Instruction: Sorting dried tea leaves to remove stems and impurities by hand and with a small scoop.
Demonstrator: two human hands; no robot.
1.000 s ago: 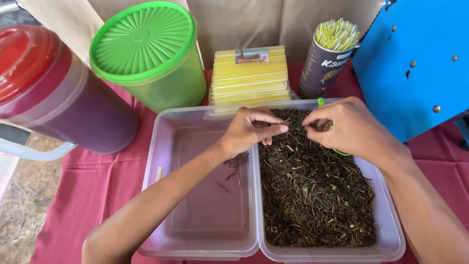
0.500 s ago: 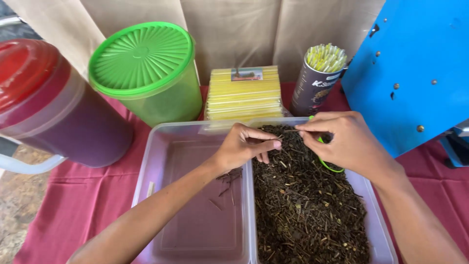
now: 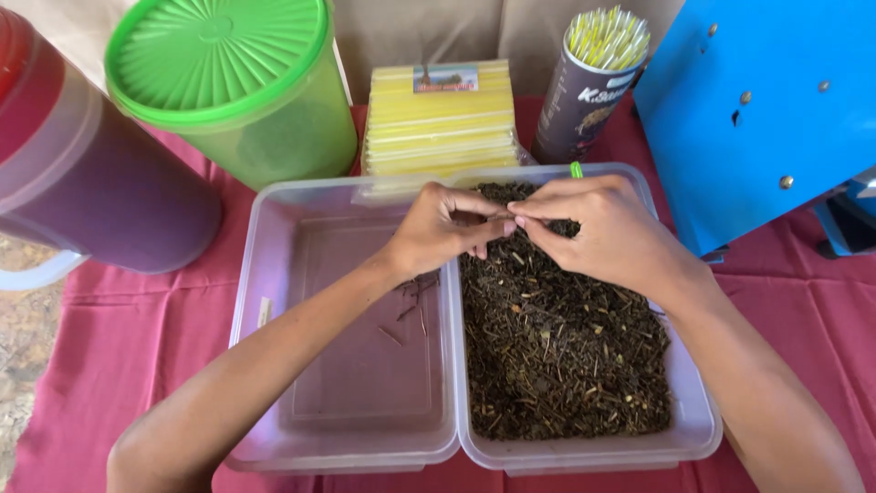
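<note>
Our left hand [image 3: 443, 228] and right hand [image 3: 598, 228] pinch one thin dry stem [image 3: 507, 217] between fingertips, over the tray of dried herb bits [image 3: 557, 338]; light, brittle, we'd grip its ends gently

Two bare hands, left hand [image 3: 438, 233] and right hand [image 3: 598, 233], meet fingertip to fingertip over a clear plastic tray of dark dried leaves [image 3: 557, 338]; at nine o'clock sits a near-empty clear plastic tray [image 3: 274, 301], a green-lidded round tub [image 3: 228, 78] at eleven.
</note>
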